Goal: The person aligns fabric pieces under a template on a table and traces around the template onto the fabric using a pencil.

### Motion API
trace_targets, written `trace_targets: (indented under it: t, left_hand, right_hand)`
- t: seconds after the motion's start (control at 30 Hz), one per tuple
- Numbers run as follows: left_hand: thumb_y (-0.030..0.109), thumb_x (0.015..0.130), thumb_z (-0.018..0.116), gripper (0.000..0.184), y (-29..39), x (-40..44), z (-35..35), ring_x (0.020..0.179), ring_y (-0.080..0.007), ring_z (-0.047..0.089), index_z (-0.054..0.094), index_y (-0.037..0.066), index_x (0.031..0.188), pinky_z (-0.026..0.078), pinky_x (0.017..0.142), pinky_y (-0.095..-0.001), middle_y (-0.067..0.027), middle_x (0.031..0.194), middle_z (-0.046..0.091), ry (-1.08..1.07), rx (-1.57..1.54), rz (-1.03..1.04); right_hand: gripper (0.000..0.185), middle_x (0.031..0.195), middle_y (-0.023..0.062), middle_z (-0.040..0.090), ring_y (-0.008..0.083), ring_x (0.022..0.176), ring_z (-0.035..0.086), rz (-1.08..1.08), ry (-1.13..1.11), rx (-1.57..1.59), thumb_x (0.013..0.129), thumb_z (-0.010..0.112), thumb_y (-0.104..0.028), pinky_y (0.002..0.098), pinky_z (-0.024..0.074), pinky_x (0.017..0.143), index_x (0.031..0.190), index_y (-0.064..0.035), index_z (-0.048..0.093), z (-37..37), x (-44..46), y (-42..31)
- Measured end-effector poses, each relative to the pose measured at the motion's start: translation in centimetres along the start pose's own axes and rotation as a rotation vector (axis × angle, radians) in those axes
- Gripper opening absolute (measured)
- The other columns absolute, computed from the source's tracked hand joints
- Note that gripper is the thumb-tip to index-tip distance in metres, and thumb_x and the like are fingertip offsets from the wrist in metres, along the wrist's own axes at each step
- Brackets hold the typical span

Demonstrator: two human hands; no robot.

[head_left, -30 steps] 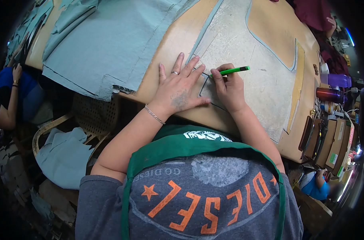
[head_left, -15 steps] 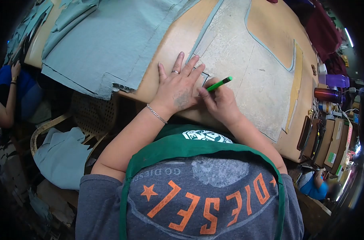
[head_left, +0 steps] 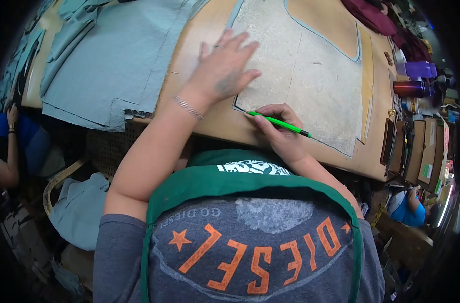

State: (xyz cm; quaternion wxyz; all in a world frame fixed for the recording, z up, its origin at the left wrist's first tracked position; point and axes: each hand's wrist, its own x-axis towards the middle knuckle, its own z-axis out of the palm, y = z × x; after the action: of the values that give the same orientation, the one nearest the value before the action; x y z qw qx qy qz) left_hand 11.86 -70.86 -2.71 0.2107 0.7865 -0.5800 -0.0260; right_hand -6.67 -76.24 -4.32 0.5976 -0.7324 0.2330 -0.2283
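My right hand (head_left: 286, 135) is closed around a green pen (head_left: 280, 124). The pen lies low and slanted, its left end by the dark-lined lower left corner of a worn, pale pattern sheet (head_left: 321, 91). Blue-grey fabric edging (head_left: 359, 48) shows around parts of that sheet. My left hand (head_left: 226, 65), slightly blurred, has its fingers spread over the sheet's left edge. Whether it presses on the sheet or hovers, I cannot tell. A ring and a chain bracelet are on this hand and wrist.
Blue-grey fabric (head_left: 113, 60) covers the left of the tan table (head_left: 189, 65). A yellow strip (head_left: 366, 76) lies right of the sheet. Cups (head_left: 411, 88) and cardboard boxes (head_left: 423, 151) line the right side. A chair with cloth (head_left: 81, 207) stands at lower left. Other people sit at both sides.
My left hand has lifted off the corner area and moved up along the sheet's left edge. The pen has tipped from pointing up right to lying nearly flat. The view has shifted slightly.
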Motion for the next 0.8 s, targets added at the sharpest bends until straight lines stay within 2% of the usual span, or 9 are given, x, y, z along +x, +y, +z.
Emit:
trace_targets:
  t: [0.07,0.1,0.2,0.27,0.33,0.43,0.53,0.6,0.8]
  left_hand:
    - [0.044,0.079,0.053,0.058,1.8,1.4,1.3,0.129,-0.0317,0.019,0.037,0.017,0.128,0.021,0.091,-0.0661,-0.0074,0.138,0.027,-0.093,0.017,0.073]
    - [0.045,0.079,0.052,0.058,2.4,1.8,2.0,0.129,-0.0317,0.019,0.037,0.018,0.128,0.022,0.090,-0.0664,-0.0071,0.138,0.027,-0.141,0.024,0.112]
    - [0.049,0.080,0.049,0.060,4.0,1.9,4.0,0.130,-0.0308,0.018,0.035,0.019,0.130,0.020,0.090,-0.0675,-0.0059,0.139,0.026,-0.160,0.086,0.087]
    - [0.058,0.074,0.049,0.071,4.1,1.6,4.8,0.131,-0.0298,0.016,0.033,0.020,0.131,0.018,0.091,-0.0677,-0.0048,0.140,0.023,-0.118,0.139,0.101]
    - [0.064,0.069,0.051,0.078,4.5,1.5,4.6,0.131,-0.0296,0.014,0.034,0.019,0.131,0.016,0.093,-0.0673,-0.0051,0.141,0.022,-0.094,0.168,0.104]
    - [0.069,0.062,0.054,0.088,5.1,1.6,3.7,0.131,-0.0293,0.014,0.033,0.020,0.132,0.016,0.092,-0.0675,-0.0040,0.141,0.022,-0.152,0.173,0.085]
    - [0.070,0.058,0.056,0.091,5.5,1.7,3.6,0.131,-0.0292,0.014,0.034,0.020,0.131,0.016,0.092,-0.0679,-0.0040,0.141,0.022,-0.178,0.219,0.075]
    - [0.069,0.058,0.056,0.091,5.6,1.8,3.5,0.131,-0.0293,0.014,0.034,0.020,0.131,0.016,0.092,-0.0680,-0.0040,0.141,0.023,-0.191,0.226,0.071]
    - [0.068,0.058,0.058,0.092,5.8,2.0,3.7,0.131,-0.0303,0.015,0.034,0.020,0.132,0.016,0.091,-0.0682,-0.0047,0.141,0.022,-0.225,0.270,0.073]
  right_hand:
    - [0.015,0.075,0.0071,0.061,0.0086,0.068,0.057,-0.024,0.001,-0.094,0.077,0.065,-0.009,0.0215,0.0463,0.060,0.084,-0.0012,0.054,0.6,0.1,-0.2]
    - [0.015,0.073,0.0077,0.060,0.0106,0.063,0.056,-0.044,0.044,-0.041,0.075,0.066,-0.009,0.0230,0.0454,0.057,0.082,-0.0020,0.055,1.1,0.2,0.1]
    - [0.017,0.070,0.0076,0.058,0.0146,0.060,0.055,-0.122,0.069,-0.141,0.073,0.068,-0.011,0.0260,0.0444,0.055,0.078,-0.0029,0.055,1.1,0.3,0.7]
    - [0.017,0.068,0.0082,0.057,0.0176,0.059,0.053,-0.155,0.090,-0.180,0.071,0.069,-0.012,0.0280,0.0429,0.055,0.072,-0.0038,0.054,0.1,0.0,0.4]
    - [0.017,0.068,0.0080,0.056,0.0170,0.057,0.052,-0.112,0.118,-0.162,0.071,0.068,-0.013,0.0279,0.0423,0.053,0.072,-0.0040,0.054,-1.7,-0.6,0.5]
    - [0.014,0.074,0.0045,0.058,0.0100,0.067,0.053,0.076,0.042,-0.231,0.073,0.067,-0.009,0.0228,0.0421,0.059,0.074,-0.0030,0.055,-6.2,-1.9,0.1]
    - [0.013,0.076,0.0052,0.060,0.0108,0.070,0.054,0.189,0.053,-0.223,0.072,0.068,-0.008,0.0240,0.0432,0.063,0.074,-0.0034,0.055,-11.2,-3.6,0.3]
    - [0.016,0.072,0.0044,0.058,0.0117,0.070,0.054,0.283,0.136,-0.154,0.070,0.068,-0.014,0.0254,0.0424,0.063,0.071,-0.0037,0.056,-14.5,-5.0,0.8]
    - [0.014,0.075,0.0035,0.058,0.0103,0.071,0.054,0.353,0.405,-0.066,0.074,0.066,-0.012,0.0239,0.0434,0.066,0.076,-0.0042,0.054,-23.2,-10.3,2.0]
